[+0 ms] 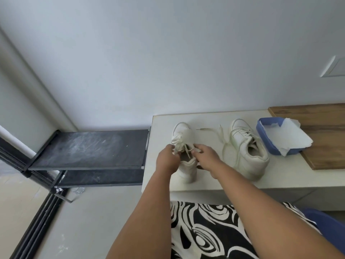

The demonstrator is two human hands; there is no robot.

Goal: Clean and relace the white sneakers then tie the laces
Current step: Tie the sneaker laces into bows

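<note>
Two white sneakers stand on a low white table (214, 116), toes toward the wall. The left sneaker (183, 133) has its laces bunched over the tongue. My left hand (168, 157) pinches a lace at the shoe's left side. My right hand (205, 156) pinches a lace end at its right side, over the shoe's opening. The right sneaker (248, 148) stands apart, partly laced. Its long loose lace (222, 135) trails across the table between the two shoes.
A blue tub (261, 131) holding white paper or cloth (293, 139) sits on a wooden board (321, 128) at the right. A dark dusty shoe rack (89, 148) stands to the left of the table. Patterned black-and-white fabric (209, 230) lies below.
</note>
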